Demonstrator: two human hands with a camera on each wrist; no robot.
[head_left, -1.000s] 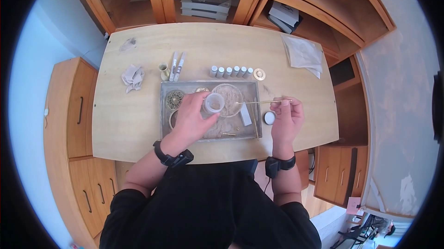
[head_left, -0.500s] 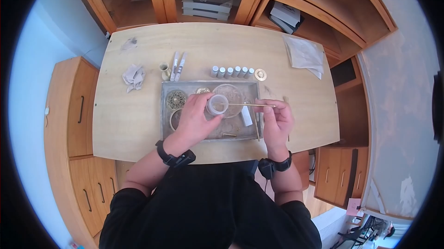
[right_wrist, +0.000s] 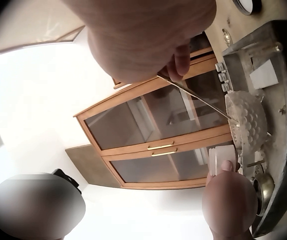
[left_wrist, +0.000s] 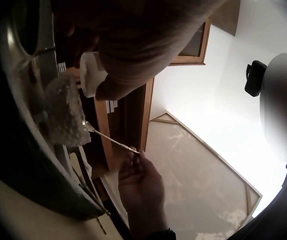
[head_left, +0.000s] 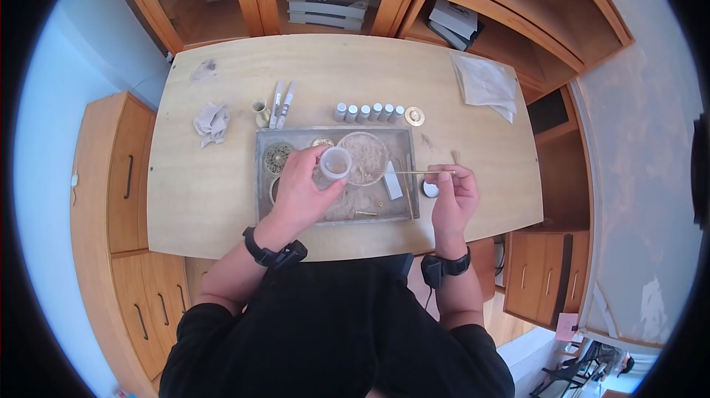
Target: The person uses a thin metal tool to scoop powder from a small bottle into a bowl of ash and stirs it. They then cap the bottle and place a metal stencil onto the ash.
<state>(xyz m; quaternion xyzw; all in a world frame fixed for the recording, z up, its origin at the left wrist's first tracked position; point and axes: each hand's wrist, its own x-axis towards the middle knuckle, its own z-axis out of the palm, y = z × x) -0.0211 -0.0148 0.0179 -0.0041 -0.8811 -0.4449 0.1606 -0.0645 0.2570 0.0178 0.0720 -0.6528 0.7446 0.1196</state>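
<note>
My left hand [head_left: 302, 184] holds a small translucent plastic jar [head_left: 336, 164], its open mouth facing up, beside a textured glass bowl [right_wrist: 249, 122]. Pale powder lies in that bowl. Between thumb and fingers of my right hand [head_left: 454, 198] is a thin brass spoon [head_left: 418, 172], pointing left. In the left wrist view the spoon's small tip [left_wrist: 88, 127] is right at the bowl's rim. The bowl stands in a grey rectangular tray [head_left: 260, 148]. Left of it in the tray, a pierced brass lid [head_left: 278, 158] lies partly beside my left fingers.
A white block [head_left: 392, 185] and thin brass tools lie in the tray. Behind it stand several small silver-capped vials [head_left: 365, 113], a brass disc [head_left: 415, 116], a brass vase [head_left: 260, 110] and two white tubes [head_left: 282, 106]. A round white container [head_left: 430, 189] sits beside my right hand.
The spoon tip went from the bowl into the jar as my right hand moved left, then came back right to the bowl. The jar shifted slightly left.
</note>
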